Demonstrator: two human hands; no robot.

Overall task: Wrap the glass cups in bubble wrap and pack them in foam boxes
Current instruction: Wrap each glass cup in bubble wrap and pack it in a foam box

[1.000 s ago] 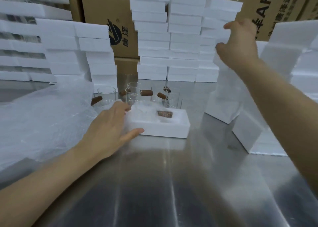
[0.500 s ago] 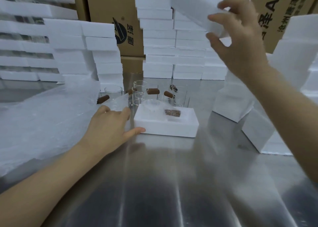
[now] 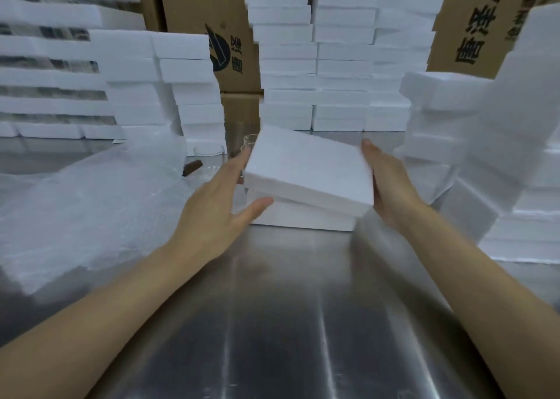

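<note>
Over foam box (image 3: pixel 303 217), foam lid (image 3: pixel 309 168) hung tilted, not yet seated. Left hand (image 3: pixel 218 204), fingers straight, touched lid's left edge; right hand (image 3: pixel 391 183), flat, pressed right edge. Behind box, unwrapped glass cups (image 3: pixel 209 151) waited; bubble wrap (image 3: pixel 91 204) lay left of box.

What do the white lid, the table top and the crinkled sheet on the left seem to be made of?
Lid: likely expanded polystyrene foam, matte white; fine grain, thick blunt edges.
Table top: metal, probably stainless steel, brushed; streaky blurred reflections.
Sheet: thin translucent plastic, apparently bubble wrap; dotted texture, soft folds.
</note>
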